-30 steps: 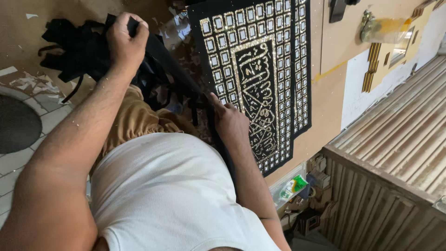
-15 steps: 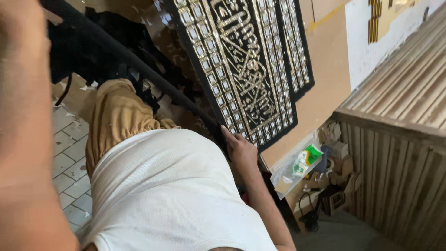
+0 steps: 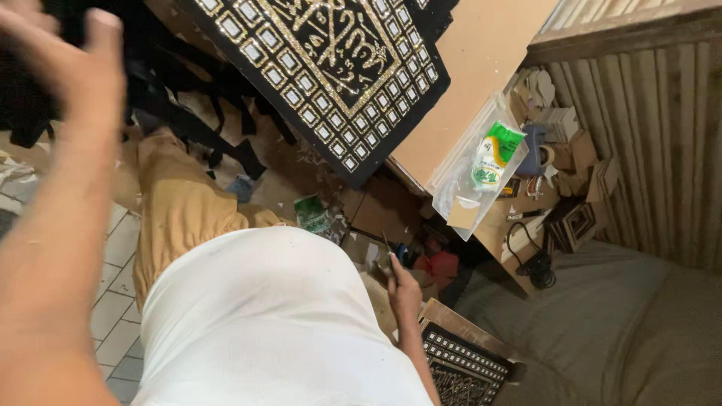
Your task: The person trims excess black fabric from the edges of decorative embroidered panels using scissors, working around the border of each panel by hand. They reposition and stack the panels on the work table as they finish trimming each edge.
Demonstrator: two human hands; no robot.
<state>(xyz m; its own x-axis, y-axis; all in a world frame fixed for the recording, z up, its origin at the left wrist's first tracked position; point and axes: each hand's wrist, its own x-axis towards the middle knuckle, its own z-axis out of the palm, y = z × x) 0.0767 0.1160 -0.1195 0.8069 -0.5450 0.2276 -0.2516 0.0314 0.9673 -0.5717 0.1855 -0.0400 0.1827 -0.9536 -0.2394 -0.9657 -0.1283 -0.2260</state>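
Observation:
My left hand [image 3: 71, 71] is raised at the top left and blurred, its fingers apart, in front of a heap of black fabric strips [image 3: 188, 113]; nothing shows in it. My right hand [image 3: 404, 289] is low beside my white shirt, closed around a thin dark tool [image 3: 386, 252] that points up. A black panel with gold ornament and small squares [image 3: 331, 68] lies above, on a tan board [image 3: 466, 68], apart from both hands. A second ornamented black panel [image 3: 460, 370] lies just below my right hand.
A clear plastic bag holding a green-and-white packet [image 3: 487, 162] hangs off the tan board's edge. Wooden frames, tape and a black cable [image 3: 532, 265] clutter a low shelf. A corrugated metal wall [image 3: 647, 135] stands on the right, a grey cushion [image 3: 602, 323] below it, floor tiles [image 3: 113, 316] on the left.
My right hand has left the big ornamented panel's edge and dropped beside my hip. My left hand has let go of the black fabric. The view has swung down and to the right.

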